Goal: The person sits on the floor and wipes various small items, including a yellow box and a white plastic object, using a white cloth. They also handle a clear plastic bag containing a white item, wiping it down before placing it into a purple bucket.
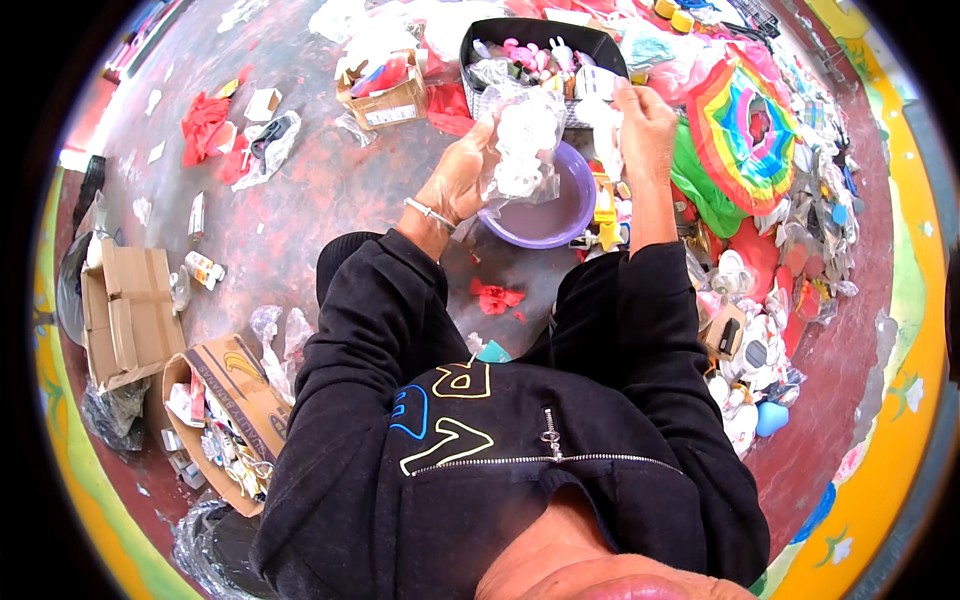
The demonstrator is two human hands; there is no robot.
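Note:
In my left hand [462, 180] is a clear plastic bag [527, 145] with white pieces inside, its fingers closed on the bag's left side. The bag hangs over the back part of a purple basin [540, 225]. My right hand [648, 130] is raised to the right of the bag, thumb and fingers pinched on a limp white piece [604, 132] whose kind I cannot make out. Just beyond both hands stands a black bin [545, 33] of small toys, with pink ones [522, 53] among them. A yellow star [610, 235] lies right of the basin.
A rainbow-coloured ring-shaped item [745, 130] tops a heap of plastic and toys along the right. An open cardboard box [395, 105] stands behind my left hand. More boxes [130, 310] are at the left. Red scraps [495, 296] lie between my knees.

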